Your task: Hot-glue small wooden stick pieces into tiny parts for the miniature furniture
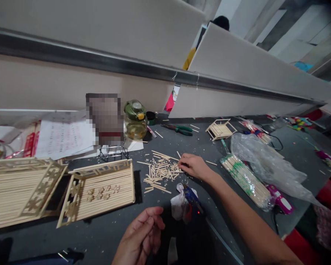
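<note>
My right hand (191, 165) reaches to the right edge of a loose pile of short wooden sticks (158, 173). Its fingertips are pinched down among small cut bits; whatever is between them is hidden. Closer to me, my left hand (140, 235) is raised above the table with fingers curled and pressed together; anything in them is too small to make out. Between the hands lies a blue glue gun (193, 198) with a lit red light, beside a crumpled white cloth (179, 204). Left of the pile stands a stick-built tray (107, 202) bearing several small flower-shaped wooden pieces (102, 193).
A larger stick frame (13, 195) occupies the far left. Behind the pile are a green jar (135, 121), pliers (179, 129) and a small stick-built model (221, 129). To the right lie bagged sticks (245, 180), clear plastic (264, 162) and a purple glue gun (281, 200).
</note>
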### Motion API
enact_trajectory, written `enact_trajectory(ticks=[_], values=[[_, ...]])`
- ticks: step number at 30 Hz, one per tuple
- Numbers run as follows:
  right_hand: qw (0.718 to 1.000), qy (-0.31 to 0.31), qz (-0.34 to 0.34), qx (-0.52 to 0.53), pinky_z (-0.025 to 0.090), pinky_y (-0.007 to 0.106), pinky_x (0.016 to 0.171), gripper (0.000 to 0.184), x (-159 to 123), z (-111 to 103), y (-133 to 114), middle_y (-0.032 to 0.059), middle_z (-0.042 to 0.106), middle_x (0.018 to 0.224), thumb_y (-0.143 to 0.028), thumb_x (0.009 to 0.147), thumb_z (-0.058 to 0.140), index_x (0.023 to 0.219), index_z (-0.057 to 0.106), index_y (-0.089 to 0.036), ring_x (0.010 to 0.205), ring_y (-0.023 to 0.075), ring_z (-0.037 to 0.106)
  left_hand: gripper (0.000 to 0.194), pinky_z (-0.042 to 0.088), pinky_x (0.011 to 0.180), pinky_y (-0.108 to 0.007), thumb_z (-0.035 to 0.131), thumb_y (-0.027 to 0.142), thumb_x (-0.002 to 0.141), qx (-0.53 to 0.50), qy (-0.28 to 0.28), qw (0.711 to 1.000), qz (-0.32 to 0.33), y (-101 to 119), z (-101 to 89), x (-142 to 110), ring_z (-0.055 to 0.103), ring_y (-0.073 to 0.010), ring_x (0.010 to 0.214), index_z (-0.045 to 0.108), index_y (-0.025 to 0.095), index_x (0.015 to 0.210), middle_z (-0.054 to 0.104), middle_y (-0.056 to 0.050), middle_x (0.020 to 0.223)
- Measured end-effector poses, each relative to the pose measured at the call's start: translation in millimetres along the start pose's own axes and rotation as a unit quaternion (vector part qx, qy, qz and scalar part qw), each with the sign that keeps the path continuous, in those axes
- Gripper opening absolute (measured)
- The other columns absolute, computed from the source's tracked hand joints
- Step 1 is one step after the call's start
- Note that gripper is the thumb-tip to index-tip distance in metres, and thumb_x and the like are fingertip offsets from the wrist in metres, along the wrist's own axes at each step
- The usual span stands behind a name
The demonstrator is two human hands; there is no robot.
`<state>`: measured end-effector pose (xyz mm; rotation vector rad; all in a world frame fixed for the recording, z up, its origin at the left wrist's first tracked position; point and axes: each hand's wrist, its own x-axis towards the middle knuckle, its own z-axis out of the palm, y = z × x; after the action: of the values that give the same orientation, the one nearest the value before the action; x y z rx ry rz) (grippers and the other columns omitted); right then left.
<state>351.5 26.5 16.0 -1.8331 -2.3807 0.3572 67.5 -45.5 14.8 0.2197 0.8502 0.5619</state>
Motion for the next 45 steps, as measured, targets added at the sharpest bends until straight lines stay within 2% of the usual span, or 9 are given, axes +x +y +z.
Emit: enact_trajectory(ticks=[7, 12, 15, 18, 23, 29, 35, 40, 45], values=[[0.997, 0.033, 0.043, -0.058, 0.032, 0.024, 0.063, 0.016, -3, -12, -4, 0.0032, 0.061, 0.078, -0.019, 0.089, 0.046, 0.080, 0.059, -0.019, 0.071, 0.0143, 0.054, 0.036, 0.022, 0.039, -0.014, 0.079, 0.038, 0.069, 0.038, 0.015, 0.999, 0.022, -1, 2.0, -2, 0.031, -0.0018, 0.041, 0.067, 0.015, 0.095, 0.049, 0.004, 0.056], [0.987, 0.116, 0.110, -0.033, 0.030, 0.026, 0.057, 0.037, -9, -25, -2, 0.0021, 0.055, 0.062, -0.031, 0.095, 0.040, 0.062, 0.053, -0.019, 0.059, 0.0145, 0.050, 0.034, 0.017, 0.040, -0.016, 0.071, 0.044, 0.077, 0.054, -0.008, 0.997, 0.047, -4, -0.8, -2, 0.022, -0.0031, 0.042, 0.066, 0.014, 0.092, 0.037, 0.008, 0.050], [0.986, 0.144, 0.058, 0.065, 0.039, 0.026, 0.064, 0.018, -12, -28, -3, 0.0044, 0.062, 0.083, -0.027, 0.092, 0.046, 0.091, 0.062, -0.019, 0.072, 0.0158, 0.057, 0.032, 0.017, 0.040, -0.016, 0.070, 0.044, 0.078, 0.061, -0.020, 0.997, 0.049, -3, 0.1, -2, 0.022, -0.0035, 0.042, 0.066, 0.014, 0.091, 0.036, 0.008, 0.050], [0.987, 0.122, 0.018, 0.105, 0.044, 0.027, 0.075, 0.028, -11, -25, -5, 0.0062, 0.064, 0.102, -0.021, 0.092, 0.046, 0.118, 0.055, -0.021, 0.086, 0.0160, 0.060, 0.031, 0.022, 0.042, -0.015, 0.072, 0.042, 0.077, 0.047, -0.006, 0.998, 0.039, -2, 0.5, -2, 0.027, -0.0033, 0.045, 0.068, 0.014, 0.090, 0.040, 0.006, 0.055], [0.999, 0.033, -0.028, 0.016, 0.041, 0.026, 0.075, 0.017, -5, -10, -6, 0.0051, 0.065, 0.090, -0.023, 0.093, 0.051, 0.090, 0.068, -0.020, 0.087, 0.0165, 0.059, 0.042, 0.032, 0.044, -0.015, 0.081, 0.046, 0.064, -0.016, 0.013, 1.000, -0.001, -2, -3.1, 1, 0.040, -0.0051, 0.051, 0.071, 0.014, 0.090, 0.048, 0.002, 0.063], [0.997, 0.021, -0.056, -0.051, 0.039, 0.025, 0.074, 0.019, 1, 3, -3, 0.0054, 0.062, 0.089, -0.025, 0.094, 0.049, 0.090, 0.067, -0.020, 0.088, 0.0169, 0.055, 0.045, 0.035, 0.043, -0.013, 0.085, 0.044, 0.058, -0.032, 0.029, 0.999, -0.022, -2, -4.0, 3, 0.047, -0.0055, 0.052, 0.072, 0.013, 0.087, 0.054, 0.000, 0.066], [0.994, 0.002, -0.042, -0.101, 0.036, 0.025, 0.068, 0.018, 1, 2, -6, 0.0054, 0.060, 0.085, -0.024, 0.094, 0.047, 0.085, 0.062, -0.019, 0.084, 0.0169, 0.054, 0.036, 0.036, 0.043, -0.014, 0.083, 0.040, 0.063, -0.024, 0.040, 0.999, 0.007, -2, 0.6, -2, 0.050, -0.0068, 0.051, 0.073, 0.013, 0.085, 0.057, 0.000, 0.063], [0.998, 0.020, -0.021, -0.053, 0.037, 0.024, 0.068, 0.011, 3, -1, -8, 0.0039, 0.060, 0.083, -0.022, 0.090, 0.052, 0.085, 0.062, -0.019, 0.082, 0.0163, 0.054, 0.031, 0.036, 0.043, -0.013, 0.081, 0.037, 0.066, -0.035, 0.035, 0.999, 0.004, -3, 0.3, -2, 0.051, -0.0064, 0.052, 0.073, 0.013, 0.084, 0.059, -0.001, 0.065], [0.996, -0.013, -0.068, 0.049, 0.039, 0.023, 0.073, 0.018, 7, -4, -6, 0.0030, 0.062, 0.088, -0.016, 0.090, 0.053, 0.092, 0.069, -0.022, 0.084, 0.0151, 0.057, 0.029, 0.033, 0.041, -0.012, 0.080, 0.037, 0.068, -0.026, 0.021, 0.999, 0.006, -4, -2.2, 0, 0.046, -0.0041, 0.046, 0.073, 0.013, 0.083, 0.057, 0.000, 0.060]])
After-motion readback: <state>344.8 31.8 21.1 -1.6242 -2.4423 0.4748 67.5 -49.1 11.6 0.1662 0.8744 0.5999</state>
